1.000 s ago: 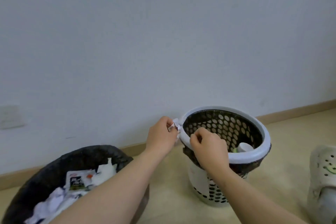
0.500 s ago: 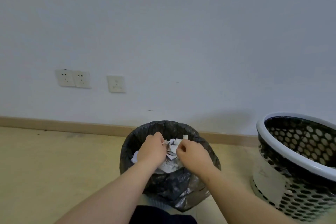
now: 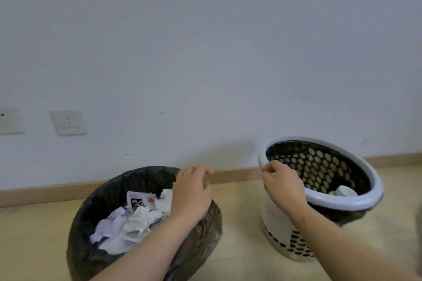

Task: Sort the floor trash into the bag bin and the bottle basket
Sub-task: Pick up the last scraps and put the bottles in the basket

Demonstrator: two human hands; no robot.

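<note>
Evidently empty, left hand (image 3: 191, 191) is held slack; bottle basket (image 3: 342, 203) could be tipped by right hand (image 3: 283, 186) curled on its rim.

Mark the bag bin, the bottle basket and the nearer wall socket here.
bag bin (image 3: 109, 191), head view, black liner's inner left wall.
bottle basket (image 3: 342, 203), head view, white near rim.
wall socket (image 3: 68, 122), head view, plate centre.

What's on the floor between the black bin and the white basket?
Nothing, just bare floor between bag bin and bottle basket, in the head view.
</note>
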